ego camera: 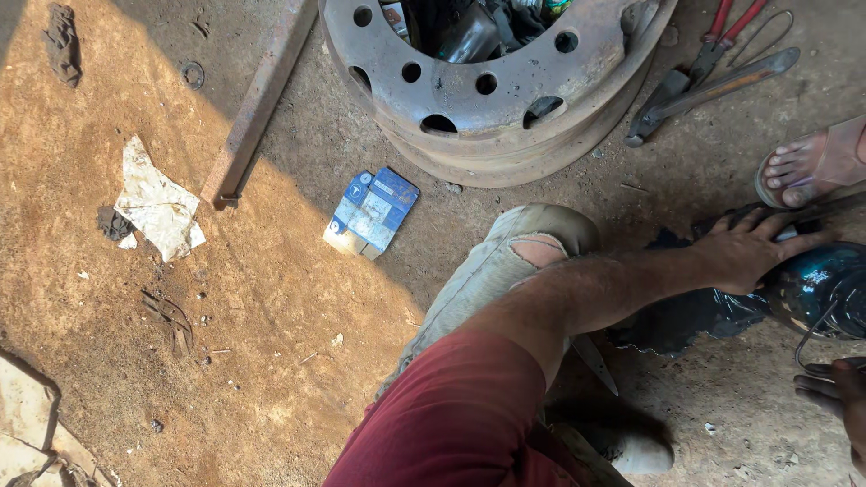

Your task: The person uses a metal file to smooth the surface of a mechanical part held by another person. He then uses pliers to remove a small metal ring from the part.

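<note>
Left hand [744,252] flat, fingers spread on glossy dark round part [816,289]; slick w/ oil, could slip. Right hand [834,392] at frame edge, fingers' state unclear.

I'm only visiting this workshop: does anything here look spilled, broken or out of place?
Yes. A dark wet patch spreads on the dirt under the shiny dark part that the left hand presses. A flattened blue carton and crumpled paper litter the ground.

A person's left arm in a dark red short sleeve [451,415], and light, dirt-stained trousers [487,271] torn open at the knee.
</note>
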